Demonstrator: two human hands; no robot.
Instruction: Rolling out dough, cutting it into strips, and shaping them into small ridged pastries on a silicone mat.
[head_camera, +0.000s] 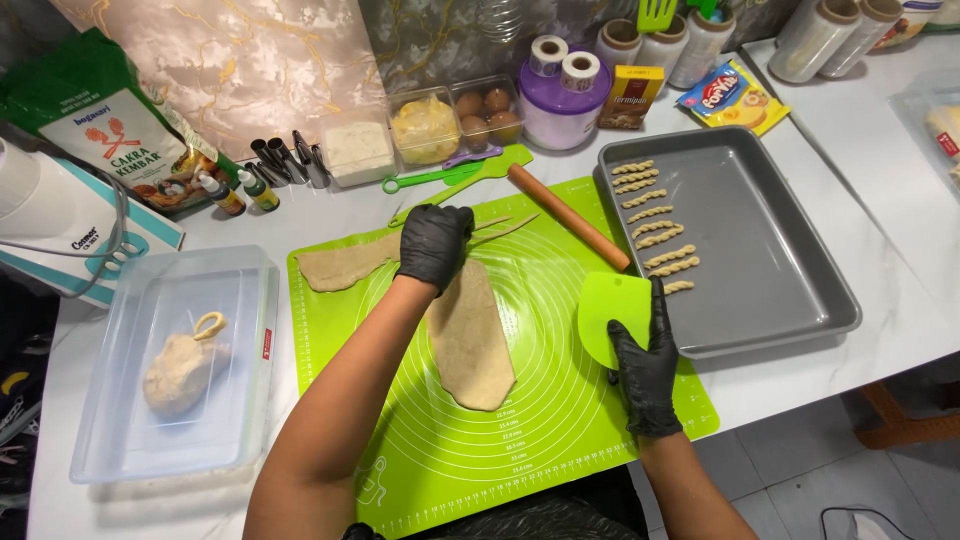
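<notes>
Seen from the head camera, looking down on a white tabletop (850, 170): a person in black gloves works at a bright green silicone mat (540, 400). A rolled sheet of dough (470, 335) lies on the mat, its long axis running away from the person, from near the body toward the far edge. The left hand (435, 243) rests at the sheet's far end, fingers curled down onto the dough; whether they pinch it or only press is hard to tell. A second dough piece (340, 265) stretches leftward just beside that hand. The right hand (648, 365) sits to the right of the sheet, near but apart from it, fingers closed around a green plastic scraper (612, 312) held upright. Beyond the scraper lies a wooden rolling pin (568, 216), and to the right a grey baking tray (770, 240) holds a column of twisted dough sticks (655, 228). At left, a clear plastic container (130, 400) holds a lump of dough (180, 372).
</notes>
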